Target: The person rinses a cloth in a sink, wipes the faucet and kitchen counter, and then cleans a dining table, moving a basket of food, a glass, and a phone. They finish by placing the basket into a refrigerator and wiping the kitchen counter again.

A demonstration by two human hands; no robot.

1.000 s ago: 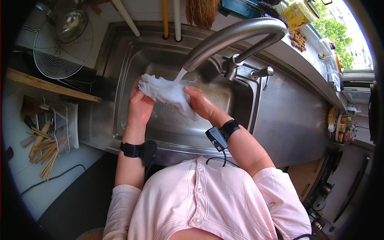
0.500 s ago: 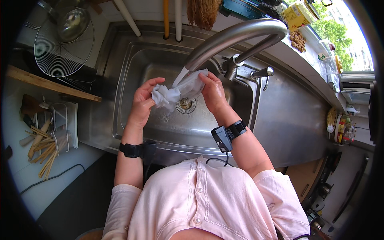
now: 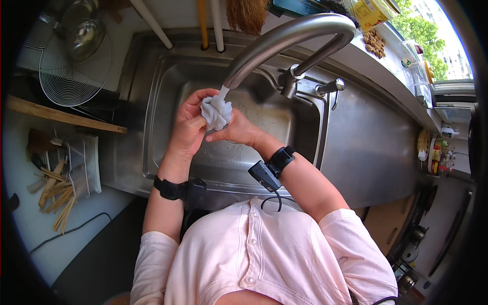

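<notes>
A wet, thin white cloth (image 3: pixel 216 113) is bunched up between my two hands, right under the running faucet (image 3: pixel 284 43). My left hand (image 3: pixel 188 124) is closed on the cloth's left side, its fingers behind the bundle. From the right, my right hand (image 3: pixel 238 130) cups the cloth, with the thumb stretched out below it. Some of its fingers are hidden behind the cloth. Water from the spout runs onto the top of the bundle. Both hands are above the steel sink basin (image 3: pixel 274 119), and they cover the drain.
A faucet lever (image 3: pixel 330 87) stands right of the spout. A wire strainer (image 3: pixel 76 68) and a ladle (image 3: pixel 85 40) hang at the far left, above a wooden board edge (image 3: pixel 66 114). Chopsticks (image 3: pixel 63 201) lie at the left. Nuts (image 3: pixel 374 44) rest on the windowsill.
My right hand has moved left and down toward my left hand. The cloth, stretched out between the hands before, is now gathered into a compact bundle under the spout.
</notes>
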